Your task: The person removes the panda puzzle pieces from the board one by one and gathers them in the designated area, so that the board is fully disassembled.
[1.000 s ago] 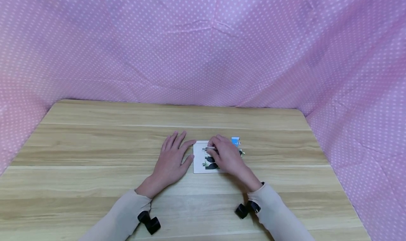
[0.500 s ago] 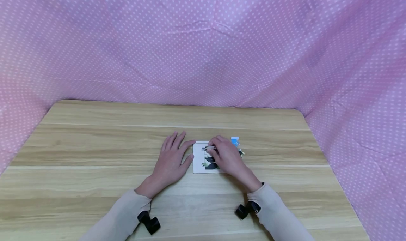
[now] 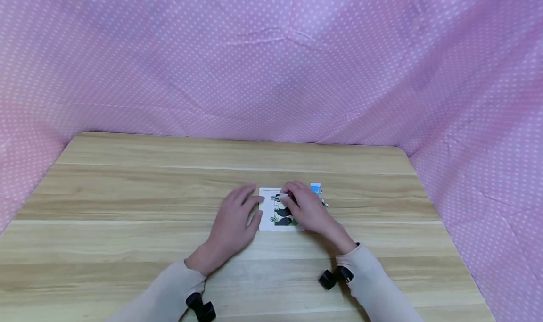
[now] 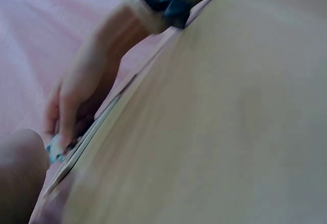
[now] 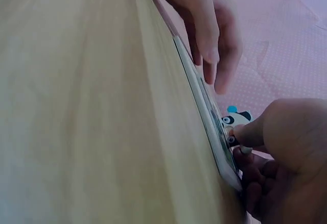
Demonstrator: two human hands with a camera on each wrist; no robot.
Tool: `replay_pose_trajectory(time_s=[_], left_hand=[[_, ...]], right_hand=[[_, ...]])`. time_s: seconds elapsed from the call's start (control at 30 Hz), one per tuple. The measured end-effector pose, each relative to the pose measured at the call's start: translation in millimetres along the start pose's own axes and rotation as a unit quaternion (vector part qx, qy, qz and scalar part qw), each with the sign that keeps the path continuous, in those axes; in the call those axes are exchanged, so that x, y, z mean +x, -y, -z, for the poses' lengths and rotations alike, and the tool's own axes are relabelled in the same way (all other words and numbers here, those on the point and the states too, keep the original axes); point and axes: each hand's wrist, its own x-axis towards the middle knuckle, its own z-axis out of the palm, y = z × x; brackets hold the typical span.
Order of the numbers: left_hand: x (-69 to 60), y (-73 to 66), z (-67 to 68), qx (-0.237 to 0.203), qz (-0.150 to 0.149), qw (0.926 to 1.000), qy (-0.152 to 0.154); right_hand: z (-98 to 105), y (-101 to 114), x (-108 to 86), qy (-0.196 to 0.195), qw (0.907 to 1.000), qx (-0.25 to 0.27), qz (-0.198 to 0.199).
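Observation:
A white puzzle board (image 3: pixel 266 218) with a panda picture (image 3: pixel 283 213) partly filled in lies flat on the table. My right hand (image 3: pixel 306 208) is over the board's upper right part and pinches a puzzle piece between thumb and fingers. In the right wrist view that piece (image 5: pixel 239 118) shows a panda face and a blue tab, tilted up above the board. At the board's left edge is my left hand (image 3: pixel 234 218), its fingers loosely bent and the fingertips at the rim. The right hand hides part of the picture.
Loose puzzle pieces, one blue (image 3: pixel 316 188) and one green and dark (image 3: pixel 324 203), lie right of the board, partly behind the right hand. The wooden table (image 3: pixel 127 194) has a pink dotted cloth (image 3: pixel 271 77) behind it and at its sides.
My left hand's fingers have drawn together and bent, with the index fingertip now at the board's left part. My right hand has shifted slightly right, still pinching the piece.

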Motion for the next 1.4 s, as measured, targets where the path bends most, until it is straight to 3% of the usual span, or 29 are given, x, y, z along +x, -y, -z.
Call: replay_pose_trajectory(time_s=[0.13, 0.33, 0.57, 0.77, 0.9, 1.17, 1.4], left_hand=[[-6.9, -9.3, -3.5, -0.009, -0.040, 0.9991, -0.012], [-11.7, -15.4, -7.2, 0.014, -0.083, 0.9965, 0.002], [-12.1, -15.5, -9.4, 0.034, -0.095, 0.9946, 0.023], [-12.7, -15.1, -10.1, 0.073, -0.104, 0.9906, 0.051], [-12.7, -16.6, -10.4, 0.073, -0.097, 0.9903, 0.068], [-11.2, -21.4, -8.8, 0.066, -0.082, 0.9912, 0.081], [-11.7, -22.0, -9.2, 0.062, -0.078, 0.9918, 0.081]], right_hand=[[3.9, -3.5, -0.9, 0.008, 0.9992, 0.040, -0.002], [2.4, -18.5, -1.4, 0.010, 0.9971, 0.072, 0.024], [-9.6, -43.0, 1.6, 0.002, 0.9974, 0.071, 0.015], [-6.2, -33.1, 0.1, -0.019, 0.9956, 0.089, 0.022], [-3.5, -24.1, -1.6, -0.034, 0.9946, 0.096, 0.021], [8.2, 2.5, 2.2, -0.036, 0.9871, 0.118, -0.102], [9.5, 3.6, 2.5, -0.026, 0.9816, 0.127, -0.140]])
